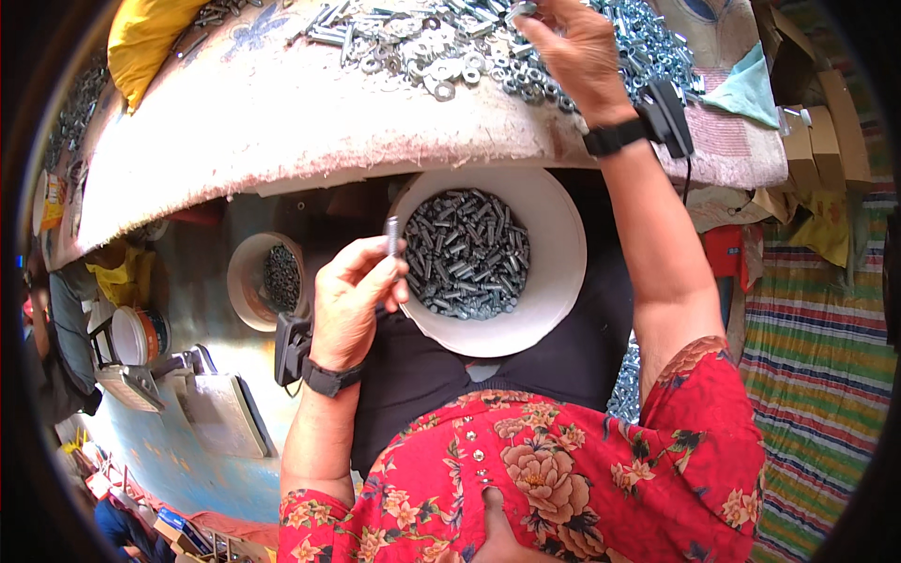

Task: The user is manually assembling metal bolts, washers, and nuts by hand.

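My left hand (pixel 355 291) is closed, pinching a threaded metal bolt (pixel 392 233) upright between thumb and fingers. It is at the left rim of a white bucket (pixel 557 272), which stands at my lap and holds many short dark metal bolts (pixel 469 246). Over the far table my right hand (pixel 582 61) reaches into a heap of loose hardware. Its thumb and fingers close on a small shiny metal piece (pixel 523 10), whose kind is unclear at the frame's upper edge. Under that hand lie washers (pixel 444 91) and nuts (pixel 535 92).
A fabric-covered table (pixel 282 141) spans the far side. A smaller bucket (pixel 246 281) with metal parts stands left of the large one. A yellow bag (pixel 145 47) lies far left; a pale green cloth (pixel 746 89) lies far right. Striped sheeting (pixel 817 357) covers the right side.
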`<state>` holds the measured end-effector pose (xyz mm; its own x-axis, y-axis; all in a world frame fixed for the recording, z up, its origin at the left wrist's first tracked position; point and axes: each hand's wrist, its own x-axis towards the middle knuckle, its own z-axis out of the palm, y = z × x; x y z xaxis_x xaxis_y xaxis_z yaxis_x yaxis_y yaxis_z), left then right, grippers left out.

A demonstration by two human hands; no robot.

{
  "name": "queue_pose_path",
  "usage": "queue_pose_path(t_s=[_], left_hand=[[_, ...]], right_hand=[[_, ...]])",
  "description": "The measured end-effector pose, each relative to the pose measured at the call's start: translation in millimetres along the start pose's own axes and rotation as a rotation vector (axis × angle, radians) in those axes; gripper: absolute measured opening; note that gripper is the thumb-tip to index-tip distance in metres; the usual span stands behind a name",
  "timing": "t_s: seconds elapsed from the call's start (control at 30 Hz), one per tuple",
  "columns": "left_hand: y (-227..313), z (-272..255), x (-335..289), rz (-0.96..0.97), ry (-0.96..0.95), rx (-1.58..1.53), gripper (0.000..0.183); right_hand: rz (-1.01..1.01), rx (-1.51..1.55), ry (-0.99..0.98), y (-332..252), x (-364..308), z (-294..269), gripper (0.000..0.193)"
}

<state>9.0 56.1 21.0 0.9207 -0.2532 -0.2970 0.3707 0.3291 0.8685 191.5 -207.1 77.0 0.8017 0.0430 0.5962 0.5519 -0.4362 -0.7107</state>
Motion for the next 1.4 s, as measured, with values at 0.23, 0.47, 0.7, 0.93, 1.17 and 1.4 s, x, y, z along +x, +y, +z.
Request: queue_pose_path(t_s=[0.23, 0.47, 0.7, 0.93, 1.17, 1.4], left_hand=[[4.0, 43.3, -4.3, 0.095, -0.153, 0.102, 0.021], [-0.7, 60.7, -9.1, 0.156, -0.153, 0.238, 0.021], [-5.9, 56.5, -11.6, 0.396, -0.015, 0.526, 0.017], [-12.4, 46.5, -12.2, 0.363, -0.047, 0.368, 0.041], [-4.1, 24.3, -8.2, 0.173, -0.041, 0.054, 0.030], [-17.1, 1.6, -5.6, 0.093, -0.004, -0.030, 0.031]], right_hand=[[0.469, 0.888, -0.110, -73.5, -125.0, -5.6, 0.024], [0.491, 0.886, -0.106, -84.7, -161.9, -9.0, 0.022], [0.440, 0.399, -0.358, -98.9, -156.8, -11.0, 0.014], [0.361, 0.130, -0.516, -103.3, -148.1, 15.0, 0.027], [0.309, 0.177, -0.456, -97.3, -116.6, 31.5, 0.020], [-0.069, -0.552, -0.217, -28.5, -49.6, 48.1, 0.022]])
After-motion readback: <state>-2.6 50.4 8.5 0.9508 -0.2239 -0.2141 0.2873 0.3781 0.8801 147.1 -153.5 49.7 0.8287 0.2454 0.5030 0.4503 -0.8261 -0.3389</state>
